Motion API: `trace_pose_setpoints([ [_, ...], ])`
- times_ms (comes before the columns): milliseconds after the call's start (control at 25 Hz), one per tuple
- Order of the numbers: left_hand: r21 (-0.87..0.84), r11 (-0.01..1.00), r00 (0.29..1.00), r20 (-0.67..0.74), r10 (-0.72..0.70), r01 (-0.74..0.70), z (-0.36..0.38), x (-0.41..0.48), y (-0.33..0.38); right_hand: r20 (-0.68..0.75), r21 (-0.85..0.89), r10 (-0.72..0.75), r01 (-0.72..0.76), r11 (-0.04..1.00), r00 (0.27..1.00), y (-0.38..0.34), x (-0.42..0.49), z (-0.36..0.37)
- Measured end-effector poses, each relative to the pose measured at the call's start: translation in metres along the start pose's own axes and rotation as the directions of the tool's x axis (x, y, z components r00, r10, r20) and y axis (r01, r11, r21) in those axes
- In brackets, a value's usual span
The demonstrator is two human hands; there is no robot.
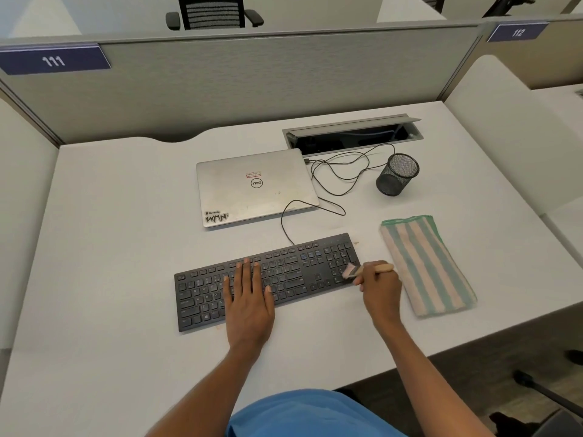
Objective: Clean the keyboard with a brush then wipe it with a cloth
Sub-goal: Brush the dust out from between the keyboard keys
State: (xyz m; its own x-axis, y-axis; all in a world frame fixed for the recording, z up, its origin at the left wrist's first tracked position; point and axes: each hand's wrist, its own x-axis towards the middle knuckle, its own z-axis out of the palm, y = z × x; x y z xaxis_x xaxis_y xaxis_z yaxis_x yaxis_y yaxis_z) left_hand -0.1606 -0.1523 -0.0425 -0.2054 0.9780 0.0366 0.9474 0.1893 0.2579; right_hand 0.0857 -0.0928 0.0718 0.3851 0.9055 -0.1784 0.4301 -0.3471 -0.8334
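Note:
A black wired keyboard lies slanted on the white desk. My left hand rests flat on its middle keys, fingers spread, holding nothing. My right hand grips a small brush with a pale wooden handle; its bristles touch the number pad at the keyboard's right end. A folded cloth with green and peach stripes lies on the desk just right of the keyboard, close to my right hand.
A shut silver laptop sits behind the keyboard, with black cables looping to an open cable tray. A black mesh pen cup stands at the back right. Grey partitions enclose the desk.

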Motion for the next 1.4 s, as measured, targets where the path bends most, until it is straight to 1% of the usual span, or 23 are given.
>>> trace_pose_setpoints([
  [80, -0.001, 1.000, 1.000, 0.001, -0.005, 0.005, -0.001, 0.001, 0.000, 0.172, 0.028, -0.024, 0.019, 0.999, 0.985, -0.002, -0.020, 0.015],
  [160, -0.008, 1.000, 1.000, 0.001, -0.002, 0.002, -0.001, 0.001, 0.000, 0.366, 0.031, -0.032, 0.022, 0.999, 0.930, -0.003, -0.035, 0.020],
  [200, -0.010, 1.000, 1.000, -0.004, 0.002, -0.002, -0.001, 0.001, 0.000, 0.406, 0.020, -0.023, 0.016, 1.000, 0.913, -0.001, -0.038, 0.018],
  [240, -0.013, 1.000, 1.000, -0.008, 0.004, -0.004, -0.002, 0.001, -0.002, 0.386, 0.024, -0.008, -0.002, 1.000, 0.922, 0.001, -0.036, 0.014],
  [280, -0.018, 1.000, 1.000, -0.009, 0.005, -0.005, -0.002, 0.001, -0.002, 0.312, 0.038, 0.002, -0.015, 0.999, 0.950, 0.006, -0.032, 0.008],
  [360, -0.024, 1.000, 1.000, -0.010, 0.014, -0.014, -0.002, 0.000, -0.002, 0.096, 0.077, 0.005, -0.013, 0.997, 0.995, 0.016, -0.022, -0.006],
  [440, -0.029, 0.999, 1.000, -0.007, 0.017, -0.017, -0.003, 0.000, -0.002, -0.058, 0.103, 0.000, 0.006, 0.995, 0.998, 0.026, -0.016, -0.010],
  [520, -0.036, 0.999, 1.000, 0.001, 0.017, -0.017, -0.004, 0.000, -0.002, -0.105, 0.108, -0.004, 0.016, 0.994, 0.994, 0.032, -0.018, -0.003],
  [560, -0.037, 0.999, 1.000, 0.002, 0.019, -0.019, -0.004, 0.000, -0.002, -0.097, 0.113, -0.010, 0.021, 0.993, 0.995, 0.033, -0.024, 0.004],
  [640, -0.043, 0.999, 1.000, 0.004, 0.023, -0.023, -0.005, -0.001, -0.003, -0.035, 0.139, -0.021, 0.026, 0.990, 0.999, 0.032, -0.040, 0.021],
  [800, -0.083, 0.996, 1.000, 0.011, 0.028, -0.027, -0.006, 0.001, -0.005, 0.182, 0.134, -0.031, 0.006, 0.991, 0.983, 0.029, -0.064, 0.040],
  [840, -0.091, 0.995, 0.999, 0.021, 0.040, -0.038, -0.006, 0.000, -0.006, 0.201, 0.133, -0.035, 0.009, 0.991, 0.979, 0.028, -0.063, 0.038],
  [880, -0.100, 0.994, 0.998, 0.033, 0.056, -0.052, -0.007, -0.001, -0.008, 0.175, 0.136, -0.042, 0.018, 0.991, 0.984, 0.027, -0.061, 0.034],
  [1000, -0.146, 0.988, 0.997, 0.048, 0.062, -0.054, -0.013, -0.007, -0.020, 0.002, 0.098, -0.070, 0.069, 0.993, 0.998, 0.027, -0.057, 0.027],
  [1040, -0.153, 0.987, 0.998, 0.041, 0.049, -0.043, -0.016, -0.009, -0.026, -0.012, 0.093, -0.076, 0.077, 0.993, 0.997, 0.026, -0.061, 0.031],
  [1120, -0.147, 0.989, 0.999, 0.025, 0.030, -0.026, -0.021, -0.014, -0.043, 0.042, 0.100, -0.076, 0.072, 0.992, 0.996, 0.022, -0.075, 0.048],
  [1200, -0.141, 0.990, 1.000, 0.013, 0.018, -0.016, -0.026, -0.019, -0.062, 0.157, 0.111, -0.073, 0.056, 0.992, 0.985, 0.019, -0.092, 0.068],
  [1280, -0.155, 0.988, 1.000, 0.003, 0.009, -0.008, -0.033, -0.026, -0.082, 0.270, 0.138, -0.090, 0.054, 0.989, 0.959, 0.016, -0.104, 0.079],
  [1320, -0.162, 0.987, 1.000, -0.005, 0.000, -0.001, -0.036, -0.029, -0.092, 0.278, 0.161, -0.089, 0.044, 0.986, 0.956, 0.013, -0.106, 0.079],
  [1360, -0.170, 0.985, 1.000, -0.011, -0.016, 0.014, -0.039, -0.032, -0.103, 0.240, 0.188, -0.074, 0.028, 0.982, 0.968, 0.011, -0.105, 0.078],
  [1400, -0.182, 0.983, 0.999, -0.011, -0.040, 0.038, -0.042, -0.035, -0.114, 0.167, 0.206, -0.055, 0.020, 0.978, 0.984, 0.010, -0.104, 0.075],
])
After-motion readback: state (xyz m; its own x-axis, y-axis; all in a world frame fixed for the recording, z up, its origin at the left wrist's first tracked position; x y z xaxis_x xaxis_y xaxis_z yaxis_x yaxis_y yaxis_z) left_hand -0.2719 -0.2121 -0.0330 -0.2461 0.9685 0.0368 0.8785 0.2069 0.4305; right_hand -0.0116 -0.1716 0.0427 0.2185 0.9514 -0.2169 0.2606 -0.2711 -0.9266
